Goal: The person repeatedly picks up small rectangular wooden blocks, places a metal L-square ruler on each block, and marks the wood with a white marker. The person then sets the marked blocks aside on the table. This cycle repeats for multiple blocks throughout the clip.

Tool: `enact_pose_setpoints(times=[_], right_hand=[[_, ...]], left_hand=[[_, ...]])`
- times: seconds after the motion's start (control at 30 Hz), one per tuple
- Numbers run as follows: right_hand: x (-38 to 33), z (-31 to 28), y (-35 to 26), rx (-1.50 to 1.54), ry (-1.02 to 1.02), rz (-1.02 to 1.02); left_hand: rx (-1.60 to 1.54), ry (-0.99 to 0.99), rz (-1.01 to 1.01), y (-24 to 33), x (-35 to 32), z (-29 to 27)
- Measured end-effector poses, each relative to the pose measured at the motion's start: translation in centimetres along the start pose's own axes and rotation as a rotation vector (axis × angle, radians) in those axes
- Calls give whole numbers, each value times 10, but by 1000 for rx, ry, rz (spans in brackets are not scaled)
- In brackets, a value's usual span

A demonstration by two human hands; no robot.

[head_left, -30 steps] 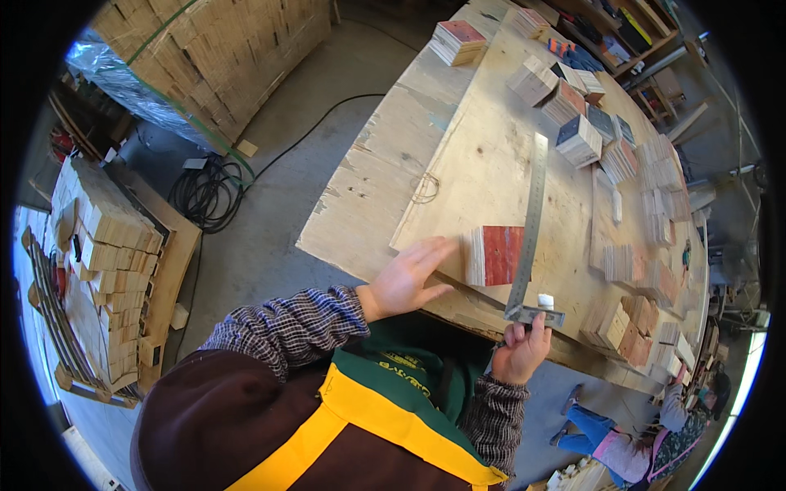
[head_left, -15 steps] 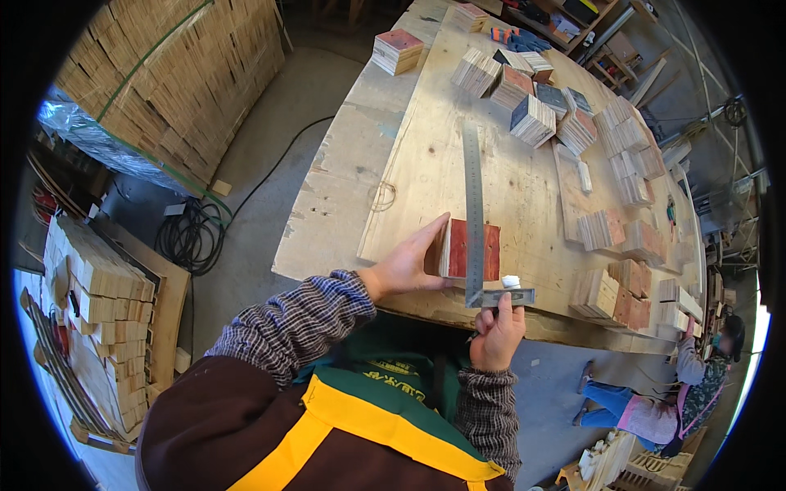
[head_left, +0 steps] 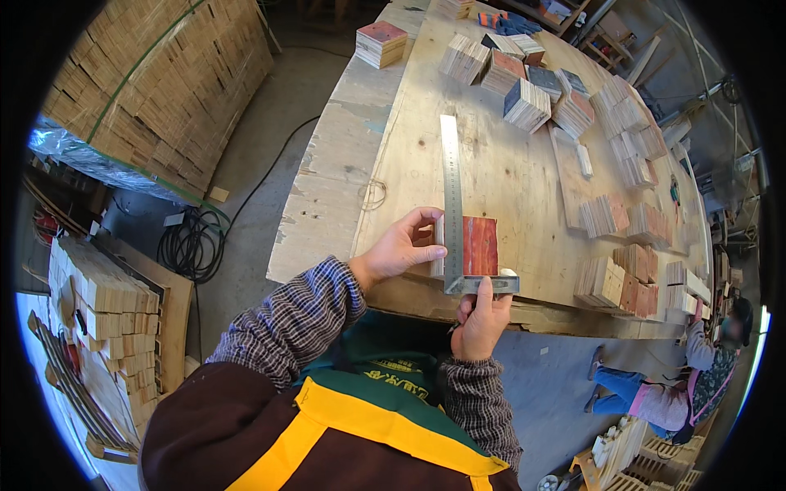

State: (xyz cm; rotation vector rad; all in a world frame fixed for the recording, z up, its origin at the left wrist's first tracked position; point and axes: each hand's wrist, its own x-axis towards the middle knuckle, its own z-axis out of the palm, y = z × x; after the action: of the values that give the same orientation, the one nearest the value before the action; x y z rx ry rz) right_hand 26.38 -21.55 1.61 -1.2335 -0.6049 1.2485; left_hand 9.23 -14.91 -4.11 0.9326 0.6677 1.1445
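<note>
The red block (head_left: 480, 245) lies flat at the table's (head_left: 508, 180) near edge, tucked into the inside corner of a steel square (head_left: 452, 196) whose long blade runs away toward 12 o'clock and whose short stock sits along the edge at the block's 6 o'clock. The left hand (head_left: 399, 248), at the block's 9 o'clock, has fingers closed against the blade and the block's left side. The right hand (head_left: 479, 321), at 6 o'clock, pinches the stock, thumb on top.

Risks, as I judge them: uneven pressure from the left fingers could tilt the blade off the block, giving a false reading; a loosened pinch could let the square slide off the edge. Stacks of blocks (head_left: 528, 102) at 12 to 3 o'clock stand well apart.
</note>
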Motion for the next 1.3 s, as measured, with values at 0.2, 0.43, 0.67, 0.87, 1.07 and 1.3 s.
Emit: enact_pose_setpoints(times=[0.2,0.43,0.67,0.87,1.07,1.3], right_hand=[[2,-3,-3,-21,-11,52],[2,-3,-3,-39,-10,70],[1,-1,-3,-41,-5,65],[1,1,-4,-28,-13,62],[0,2,-3,-24,0,48],[1,2,-2,-16,3,51]], left_hand=[[-25,-3,-14,-3,0,-1],[-61,-8,-2,-6,2,-3],[-60,-13,-23,-4,2,-4],[-34,-13,-39,-2,1,-3],[-70,-13,-24,-4,0,-2],[-46,-34,-20,-6,0,-4]])
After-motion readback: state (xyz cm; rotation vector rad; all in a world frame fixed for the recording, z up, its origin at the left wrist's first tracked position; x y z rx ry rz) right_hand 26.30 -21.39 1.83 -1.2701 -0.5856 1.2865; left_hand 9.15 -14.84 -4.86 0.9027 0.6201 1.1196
